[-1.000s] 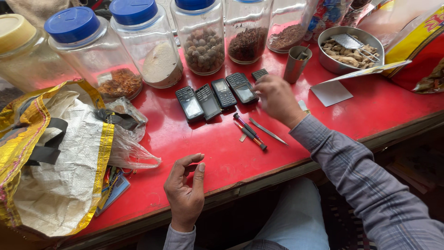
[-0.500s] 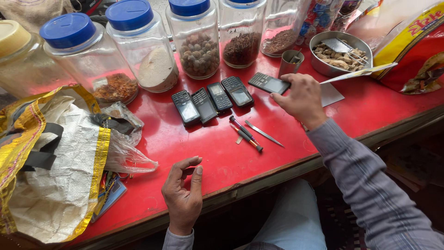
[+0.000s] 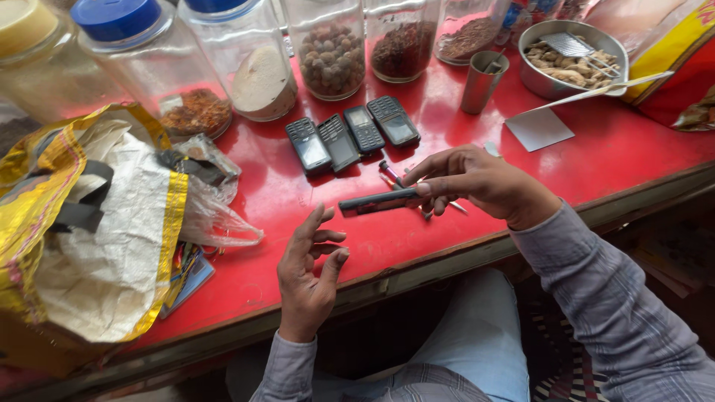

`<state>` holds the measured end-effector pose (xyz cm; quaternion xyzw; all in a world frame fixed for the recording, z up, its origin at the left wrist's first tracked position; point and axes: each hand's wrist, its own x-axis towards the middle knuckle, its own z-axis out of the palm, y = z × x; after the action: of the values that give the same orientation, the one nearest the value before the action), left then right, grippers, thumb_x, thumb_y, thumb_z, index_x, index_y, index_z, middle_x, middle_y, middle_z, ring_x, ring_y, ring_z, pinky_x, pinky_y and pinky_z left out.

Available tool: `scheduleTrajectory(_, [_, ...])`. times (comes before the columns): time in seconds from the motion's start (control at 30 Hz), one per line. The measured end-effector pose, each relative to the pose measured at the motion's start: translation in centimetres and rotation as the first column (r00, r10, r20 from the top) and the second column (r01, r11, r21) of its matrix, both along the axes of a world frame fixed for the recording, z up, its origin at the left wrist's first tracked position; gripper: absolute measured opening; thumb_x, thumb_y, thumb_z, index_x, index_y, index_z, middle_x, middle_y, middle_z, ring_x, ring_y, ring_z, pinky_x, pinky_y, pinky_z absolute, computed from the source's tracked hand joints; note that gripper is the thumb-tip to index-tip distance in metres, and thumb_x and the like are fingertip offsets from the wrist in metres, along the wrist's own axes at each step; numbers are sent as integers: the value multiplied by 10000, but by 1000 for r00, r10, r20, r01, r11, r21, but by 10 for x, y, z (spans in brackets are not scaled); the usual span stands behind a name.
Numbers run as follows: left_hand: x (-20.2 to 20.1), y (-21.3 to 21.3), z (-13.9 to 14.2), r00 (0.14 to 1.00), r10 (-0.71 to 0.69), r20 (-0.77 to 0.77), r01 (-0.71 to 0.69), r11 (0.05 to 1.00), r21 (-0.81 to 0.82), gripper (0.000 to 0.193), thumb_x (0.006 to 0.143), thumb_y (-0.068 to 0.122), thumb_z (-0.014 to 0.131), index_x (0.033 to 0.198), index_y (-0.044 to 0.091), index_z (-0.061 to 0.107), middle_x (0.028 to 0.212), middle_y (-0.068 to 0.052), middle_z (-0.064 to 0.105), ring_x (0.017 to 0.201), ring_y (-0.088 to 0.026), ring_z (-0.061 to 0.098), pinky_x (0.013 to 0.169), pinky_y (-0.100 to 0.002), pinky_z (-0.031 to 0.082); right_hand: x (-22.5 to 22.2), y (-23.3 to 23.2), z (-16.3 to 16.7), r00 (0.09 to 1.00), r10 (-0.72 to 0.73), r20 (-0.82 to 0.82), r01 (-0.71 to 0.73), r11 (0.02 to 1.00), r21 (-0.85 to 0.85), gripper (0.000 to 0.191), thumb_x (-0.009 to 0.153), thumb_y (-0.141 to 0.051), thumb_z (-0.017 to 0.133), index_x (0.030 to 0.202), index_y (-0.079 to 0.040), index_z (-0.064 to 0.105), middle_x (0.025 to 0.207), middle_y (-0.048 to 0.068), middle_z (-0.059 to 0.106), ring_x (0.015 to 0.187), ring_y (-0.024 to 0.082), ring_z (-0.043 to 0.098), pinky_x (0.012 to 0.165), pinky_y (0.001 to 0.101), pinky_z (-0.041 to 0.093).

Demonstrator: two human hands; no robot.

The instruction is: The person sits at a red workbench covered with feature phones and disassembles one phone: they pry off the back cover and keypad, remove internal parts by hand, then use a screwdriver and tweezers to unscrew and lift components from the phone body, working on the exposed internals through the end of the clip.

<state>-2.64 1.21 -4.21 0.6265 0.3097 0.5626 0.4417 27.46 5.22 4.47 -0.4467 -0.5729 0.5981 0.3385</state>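
Red table (image 3: 611, 160), glossy. Four phones (image 3: 351, 134) dark grey-black with grey screens; held phone (image 3: 380, 202) black. Jar lids (image 3: 115, 16) blue; one lid (image 3: 22, 22) pale yellow. Jar contents: brown balls (image 3: 333, 59), dark reddish-brown bits (image 3: 402, 50), off-white powder (image 3: 261, 78). Sack (image 3: 97, 231) white with yellow edging, black strap. Bowl (image 3: 555, 85) and cup (image 3: 480, 82) silver-grey. Sleeves (image 3: 618, 313) grey, faint check. Trousers (image 3: 477, 350) light blue.

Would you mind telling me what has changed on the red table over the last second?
The right hand picked up a fifth dark phone beside the row and carried it toward the person, edge-on above the table. The left hand opened its fingers and rose toward it, not yet touching. The four phones in the row, the small tools and the jars stayed put.
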Motion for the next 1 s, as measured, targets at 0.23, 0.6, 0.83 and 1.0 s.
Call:
scheduleTrajectory(0.23, [2,0,-15,991,112,72,-110,994,-24,361,1042,30,665,1392,-48,623,1032,-119,721,842,-165,739,750,-300,655,-34,8,-20,998,-42,-55,34,989,-141,281,994,-307,664,1004,-32,609,809,133,730,573,110,666,515,228,534])
scheduleTrajectory(0.6, [1,4,-5,994,100,37,-95,987,-131,452,996,60,662,1427,-16,551,849,-106,738,733,-149,741,581,-270,640,-44,-5,-33,979,-191,70,188,981,47,182,979,-199,658,1034,-27,638,754,27,661,597,70,638,500,211,510])
scheduleTrajectory(0.83, [1,3,-5,995,93,45,-85,985,-151,463,992,61,666,1435,-6,552,861,-108,737,743,-153,743,581,-273,645,-41,-8,-33,983,-183,33,181,981,65,169,968,-160,672,1047,-15,636,756,11,633,614,74,634,513,224,508])
scheduleTrajectory(1.0, [0,2,-4,994,96,45,-87,983,-164,458,993,55,666,1436,9,558,865,-106,727,746,-154,740,581,-275,641,-42,-12,-31,979,-194,64,188,979,83,185,959,-171,680,1064,-18,668,761,-16,629,616,54,601,500,211,466])
